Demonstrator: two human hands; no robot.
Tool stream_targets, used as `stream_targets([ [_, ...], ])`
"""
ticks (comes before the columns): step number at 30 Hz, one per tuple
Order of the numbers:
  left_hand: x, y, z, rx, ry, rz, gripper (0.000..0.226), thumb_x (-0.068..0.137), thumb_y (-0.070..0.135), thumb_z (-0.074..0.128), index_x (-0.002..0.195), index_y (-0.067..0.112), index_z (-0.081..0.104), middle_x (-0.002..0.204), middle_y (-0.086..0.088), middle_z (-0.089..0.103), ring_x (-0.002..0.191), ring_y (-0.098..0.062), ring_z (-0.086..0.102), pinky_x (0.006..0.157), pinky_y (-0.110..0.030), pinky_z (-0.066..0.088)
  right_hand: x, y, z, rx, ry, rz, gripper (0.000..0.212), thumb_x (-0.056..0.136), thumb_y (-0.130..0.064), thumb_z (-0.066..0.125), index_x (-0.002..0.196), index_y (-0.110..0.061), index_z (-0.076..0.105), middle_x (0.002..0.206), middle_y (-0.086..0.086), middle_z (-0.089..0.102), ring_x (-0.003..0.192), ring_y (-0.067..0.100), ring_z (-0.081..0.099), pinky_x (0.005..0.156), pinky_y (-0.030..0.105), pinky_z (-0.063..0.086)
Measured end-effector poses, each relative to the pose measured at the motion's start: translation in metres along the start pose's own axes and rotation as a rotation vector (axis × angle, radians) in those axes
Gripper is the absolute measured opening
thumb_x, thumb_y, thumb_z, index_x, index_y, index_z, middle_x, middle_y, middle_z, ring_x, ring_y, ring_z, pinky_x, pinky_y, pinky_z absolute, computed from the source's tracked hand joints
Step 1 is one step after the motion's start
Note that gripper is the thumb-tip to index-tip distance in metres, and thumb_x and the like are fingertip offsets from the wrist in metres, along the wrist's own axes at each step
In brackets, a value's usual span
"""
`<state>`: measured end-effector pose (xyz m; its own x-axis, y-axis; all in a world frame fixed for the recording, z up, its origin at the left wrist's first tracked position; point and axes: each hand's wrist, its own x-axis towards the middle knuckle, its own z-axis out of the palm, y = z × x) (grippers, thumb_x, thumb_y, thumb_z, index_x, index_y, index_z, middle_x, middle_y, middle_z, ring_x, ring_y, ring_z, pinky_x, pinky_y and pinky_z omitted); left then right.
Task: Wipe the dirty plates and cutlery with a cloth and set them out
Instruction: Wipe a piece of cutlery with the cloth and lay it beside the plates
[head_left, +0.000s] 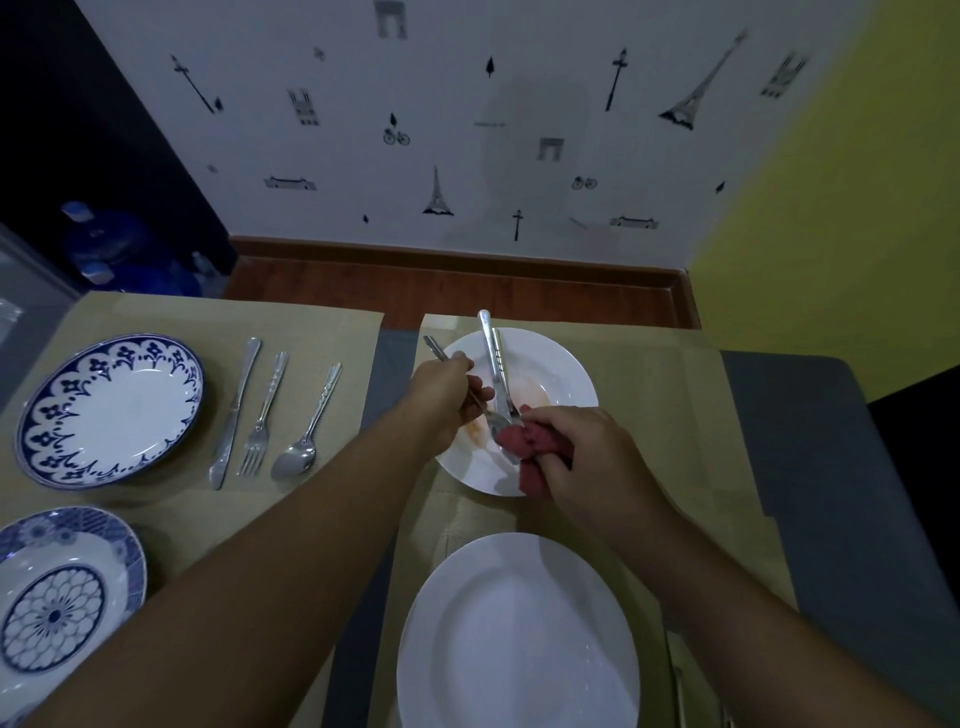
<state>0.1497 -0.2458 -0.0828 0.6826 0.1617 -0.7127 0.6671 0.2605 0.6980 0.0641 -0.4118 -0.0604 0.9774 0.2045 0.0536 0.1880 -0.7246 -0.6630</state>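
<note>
A white plate (550, 364) smeared with orange-brown sauce lies on the far right placemat. Two pieces of cutlery (493, 358) lie across it, handles pointing away from me. My left hand (447, 395) grips the handle of another utensil (435, 347) over the plate's left side. My right hand (587, 452) holds a bunched red cloth (524, 441) around that utensil's working end, which the cloth hides. A clean white plate (519, 639) sits nearest me on the same mat.
On the left placemat (322, 332) lie a blue-patterned plate (109, 410), a knife (234, 415), a fork (262, 415) and a spoon (306, 431) in a row. A second blue-patterned plate (57, 587) sits at the near left. The wall stands just beyond the table.
</note>
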Motion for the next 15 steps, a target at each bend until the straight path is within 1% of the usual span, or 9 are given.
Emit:
stream_targets([
  [1,-0.002,0.001,-0.002,-0.005,-0.034,-0.011,0.021,0.106,0.015,0.044,0.105,0.003,0.061,0.083,-0.011,0.056,0.077,-0.022,0.062,0.080,-0.037,0.057,0.000,0.000,0.001,-0.001,-0.004,0.002,0.037,0.083,-0.004,0.064,0.115,-0.021,0.070,0.107,-0.005,0.071,0.101,0.016,0.055,0.083,0.019,0.039],
  [2,-0.004,0.003,-0.004,0.005,-0.070,-0.018,0.020,0.105,0.011,0.044,0.110,0.001,0.062,0.088,-0.014,0.057,0.081,-0.023,0.062,0.075,-0.036,0.060,0.000,0.000,0.001,-0.003,-0.009,0.005,0.037,0.084,-0.005,0.064,0.116,-0.022,0.070,0.107,-0.005,0.070,0.101,0.016,0.055,0.083,0.019,0.039],
  [4,-0.006,0.005,-0.009,0.039,-0.114,-0.017,0.020,0.104,0.008,0.048,0.114,-0.001,0.062,0.095,-0.016,0.058,0.086,-0.023,0.063,0.061,-0.033,0.061,0.001,0.000,0.001,-0.010,-0.018,0.001,0.038,0.084,-0.005,0.063,0.116,-0.023,0.069,0.107,-0.006,0.070,0.101,0.015,0.054,0.083,0.019,0.039],
  [5,-0.006,0.004,-0.011,0.047,-0.116,-0.013,0.019,0.102,0.008,0.052,0.114,-0.002,0.063,0.095,-0.016,0.060,0.086,-0.023,0.065,0.057,-0.032,0.061,0.000,0.001,0.001,-0.013,-0.023,0.002,0.039,0.083,-0.006,0.063,0.117,-0.024,0.068,0.108,-0.006,0.069,0.102,0.014,0.054,0.084,0.020,0.040],
  [6,-0.006,0.004,-0.013,0.051,-0.108,-0.011,0.019,0.100,0.008,0.057,0.113,-0.003,0.064,0.093,-0.016,0.063,0.085,-0.024,0.068,0.058,-0.034,0.062,0.000,0.002,0.001,-0.014,-0.028,0.008,0.040,0.084,-0.007,0.063,0.119,-0.025,0.067,0.109,-0.006,0.069,0.103,0.014,0.054,0.085,0.021,0.041],
  [10,-0.006,-0.002,-0.020,0.094,-0.068,-0.010,0.018,0.088,0.008,0.074,0.104,0.001,0.072,0.091,-0.015,0.076,0.082,-0.026,0.076,0.075,-0.044,0.064,0.000,-0.001,0.000,0.005,-0.040,0.006,0.041,0.085,-0.011,0.064,0.124,-0.024,0.064,0.113,-0.008,0.066,0.103,0.011,0.055,0.088,0.021,0.042],
  [13,-0.013,-0.005,-0.021,0.113,-0.124,0.005,0.016,0.084,0.009,0.078,0.098,0.002,0.074,0.084,-0.013,0.078,0.077,-0.024,0.076,0.080,-0.045,0.063,0.011,-0.008,0.002,-0.004,-0.046,-0.095,0.035,0.087,-0.009,0.062,0.120,-0.020,0.065,0.110,-0.005,0.067,0.100,0.009,0.052,0.088,0.017,0.039],
  [15,-0.015,-0.004,-0.020,0.129,-0.155,0.025,0.017,0.084,0.012,0.078,0.097,0.002,0.074,0.087,-0.015,0.078,0.081,-0.026,0.076,0.080,-0.043,0.063,0.025,-0.012,0.005,-0.015,-0.064,-0.135,0.032,0.089,-0.010,0.058,0.120,-0.018,0.066,0.110,-0.003,0.068,0.100,0.010,0.053,0.090,0.017,0.037],
])
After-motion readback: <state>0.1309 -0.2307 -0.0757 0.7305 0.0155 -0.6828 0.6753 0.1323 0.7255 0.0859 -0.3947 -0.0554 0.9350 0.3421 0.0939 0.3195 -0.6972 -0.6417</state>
